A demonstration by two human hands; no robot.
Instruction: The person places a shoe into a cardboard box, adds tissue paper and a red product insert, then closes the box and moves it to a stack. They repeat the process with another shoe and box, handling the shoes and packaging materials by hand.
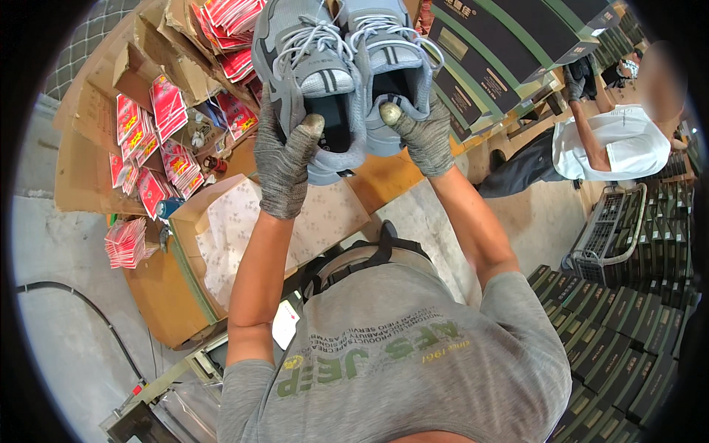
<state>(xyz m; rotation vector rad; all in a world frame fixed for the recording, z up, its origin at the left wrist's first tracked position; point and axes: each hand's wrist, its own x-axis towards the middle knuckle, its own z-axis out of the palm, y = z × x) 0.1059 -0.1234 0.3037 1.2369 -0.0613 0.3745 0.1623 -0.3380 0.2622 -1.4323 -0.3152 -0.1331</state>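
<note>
A pair of grey lace-up sneakers is held up side by side over the far edge of the table. My left hand (284,159), in a grey knit glove, grips the left sneaker (314,81) by its heel, with the thumb at the collar opening. The right sneaker (388,63) is in my gloved right hand (422,136), whose thumb also rests at the collar. Both toes point away from me and the laces show on top. Below them lies an open shoebox lined with patterned white tissue paper (251,229).
Cardboard cartons (88,148) with red printed packets (170,107) stand at the far left. Dark green shoeboxes (502,37) are stacked at the far right, more (613,317) at the near right by a wire cart (609,229). A person in a white shirt (613,140) stands to the right.
</note>
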